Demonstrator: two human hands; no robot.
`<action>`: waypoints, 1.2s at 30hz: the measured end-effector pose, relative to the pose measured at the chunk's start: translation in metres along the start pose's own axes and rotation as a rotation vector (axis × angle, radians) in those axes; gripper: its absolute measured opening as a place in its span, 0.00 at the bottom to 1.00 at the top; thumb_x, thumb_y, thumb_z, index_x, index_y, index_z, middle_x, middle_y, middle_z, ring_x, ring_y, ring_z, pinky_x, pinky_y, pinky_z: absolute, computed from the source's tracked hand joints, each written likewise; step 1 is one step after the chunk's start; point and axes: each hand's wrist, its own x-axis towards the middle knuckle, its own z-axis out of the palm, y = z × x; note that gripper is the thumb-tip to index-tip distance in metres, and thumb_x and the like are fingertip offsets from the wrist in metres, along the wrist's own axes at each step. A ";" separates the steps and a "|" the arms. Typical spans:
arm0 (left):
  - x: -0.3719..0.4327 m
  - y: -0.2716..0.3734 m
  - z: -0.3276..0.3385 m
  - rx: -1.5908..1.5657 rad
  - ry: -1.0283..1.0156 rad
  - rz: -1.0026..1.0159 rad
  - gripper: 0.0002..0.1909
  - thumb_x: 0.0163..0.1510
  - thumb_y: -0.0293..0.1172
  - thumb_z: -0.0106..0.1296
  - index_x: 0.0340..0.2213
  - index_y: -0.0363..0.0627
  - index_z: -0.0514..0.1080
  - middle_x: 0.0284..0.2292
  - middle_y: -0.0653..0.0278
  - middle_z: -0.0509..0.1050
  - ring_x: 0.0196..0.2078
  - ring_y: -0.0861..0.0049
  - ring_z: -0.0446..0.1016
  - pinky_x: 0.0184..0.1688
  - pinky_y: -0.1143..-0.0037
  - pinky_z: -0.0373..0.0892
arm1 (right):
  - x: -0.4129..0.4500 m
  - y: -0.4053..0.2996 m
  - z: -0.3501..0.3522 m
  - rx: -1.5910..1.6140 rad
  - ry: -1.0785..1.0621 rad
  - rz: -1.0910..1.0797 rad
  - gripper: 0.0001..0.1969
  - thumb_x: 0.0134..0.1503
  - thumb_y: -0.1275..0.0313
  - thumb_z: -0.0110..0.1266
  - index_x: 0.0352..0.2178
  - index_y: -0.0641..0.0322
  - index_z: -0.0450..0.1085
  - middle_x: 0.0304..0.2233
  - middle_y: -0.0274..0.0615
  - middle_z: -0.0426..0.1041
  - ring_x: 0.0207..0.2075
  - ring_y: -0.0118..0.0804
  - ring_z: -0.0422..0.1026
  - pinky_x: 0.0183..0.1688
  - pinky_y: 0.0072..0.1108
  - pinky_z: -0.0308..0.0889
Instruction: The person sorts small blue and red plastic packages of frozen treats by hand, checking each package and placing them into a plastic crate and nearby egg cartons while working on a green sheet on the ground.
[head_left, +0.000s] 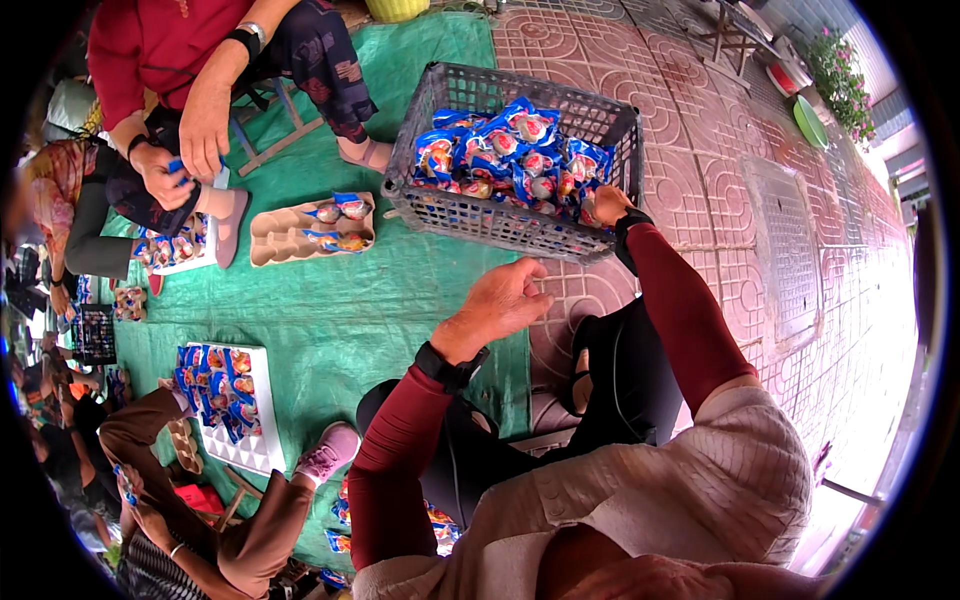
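Note:
In the head view, a grey plastic crate (510, 225) stands in front of me, part on the green tarp and part on the paving. Blue-and-clear wrapped packets (536, 161) with round contents are heaped inside it. My right hand (613, 204) reaches over the crate's near right side and touches the packets at that corner; its fingertips are partly hidden, so a grip cannot be made out. My left hand (504, 300) hovers just outside the crate's near side, fingers apart and curled, holding nothing. Left of the crate, a brown pulp tray (274, 238) bears several similar packets.
A person in a red top sits at the upper left, handling a packet above a white tray. Below, another person in brown trousers sits beside a white foam tray (274, 420) of packets. More packets lie on the green tarp (315, 315) by my left arm. Paving (682, 180) lies right.

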 end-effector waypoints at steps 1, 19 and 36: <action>0.000 0.000 0.000 0.005 0.003 0.002 0.18 0.44 0.29 0.55 0.38 0.37 0.66 0.24 0.62 0.72 0.23 0.78 0.72 0.26 0.78 0.66 | 0.000 -0.002 0.001 -0.022 0.010 0.002 0.12 0.44 0.72 0.47 0.28 0.70 0.72 0.32 0.58 0.71 0.37 0.50 0.71 0.38 0.32 0.67; 0.028 -0.001 0.000 -0.215 0.352 -0.029 0.28 0.44 0.32 0.57 0.46 0.37 0.60 0.32 0.58 0.71 0.30 0.79 0.71 0.31 0.79 0.68 | -0.087 -0.079 -0.134 1.205 0.010 -0.192 0.04 0.50 0.74 0.51 0.26 0.63 0.67 0.19 0.29 0.67 0.22 0.18 0.65 0.25 0.12 0.61; 0.028 0.026 -0.018 -0.899 0.327 0.068 0.14 0.44 0.24 0.56 0.37 0.41 0.71 0.31 0.67 0.74 0.32 0.83 0.72 0.37 0.81 0.69 | -0.153 -0.133 -0.125 1.621 0.069 -0.445 0.06 0.52 0.78 0.50 0.33 0.62 0.65 0.30 0.27 0.68 0.31 0.18 0.66 0.34 0.12 0.63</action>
